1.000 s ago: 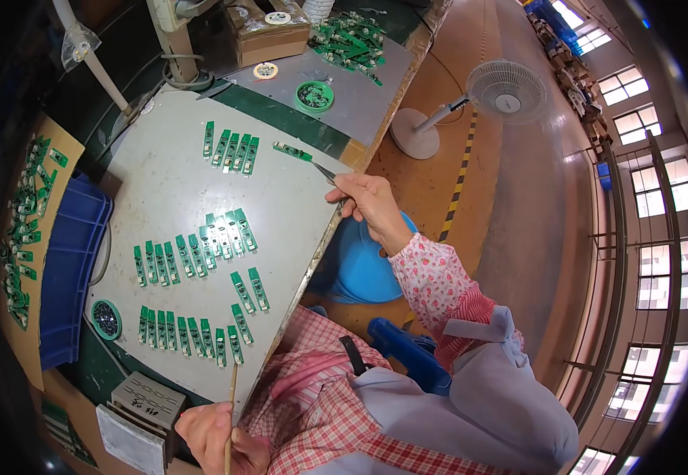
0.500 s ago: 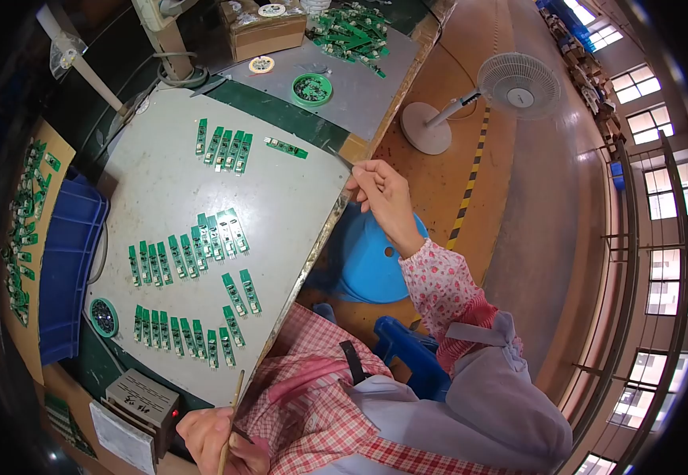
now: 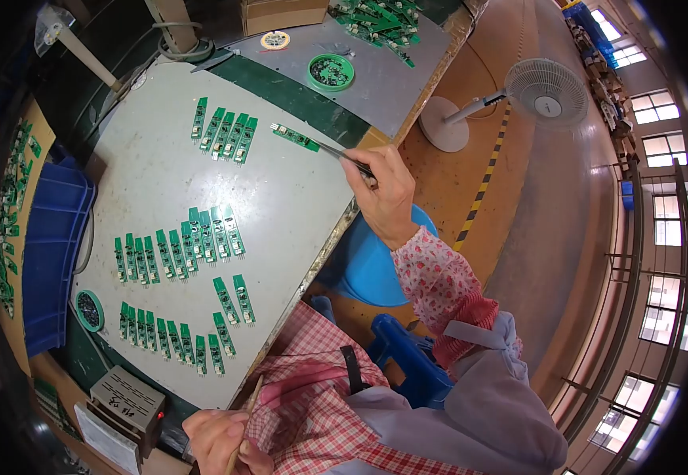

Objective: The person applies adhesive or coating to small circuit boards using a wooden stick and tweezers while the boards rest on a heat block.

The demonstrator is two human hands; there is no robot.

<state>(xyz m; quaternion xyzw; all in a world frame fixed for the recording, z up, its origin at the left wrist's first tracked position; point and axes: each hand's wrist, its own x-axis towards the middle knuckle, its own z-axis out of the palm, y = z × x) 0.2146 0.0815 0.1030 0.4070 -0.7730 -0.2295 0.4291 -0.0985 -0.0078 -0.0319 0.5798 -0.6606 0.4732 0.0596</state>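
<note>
My right hand (image 3: 385,190) is closed on a pair of dark tweezers (image 3: 345,153). The tips are right at the end of a green circuit board (image 3: 295,137), which lies crosswise near the table's far right edge. Beside it is a row of several upright-laid circuit boards (image 3: 225,134). At the bottom, in front of the checked apron, my left hand (image 3: 223,440) is wrapped round a thin wooden stick (image 3: 255,393) that points up. More small boards lie in slanting rows, one group (image 3: 177,250) mid-table and another (image 3: 154,331) nearer the front.
A green dish (image 3: 331,72) of small dark parts and a pile of boards (image 3: 375,22) sit at the back. Left are a blue bin (image 3: 55,253), another round dish (image 3: 89,309) and a metal box (image 3: 127,401). A blue stool (image 3: 375,269) and a fan (image 3: 546,93) stand right.
My right hand has turned at the table edge and brought the tweezers to the end of the crosswise board. My left hand still holds the stick. The view has shifted slightly.
</note>
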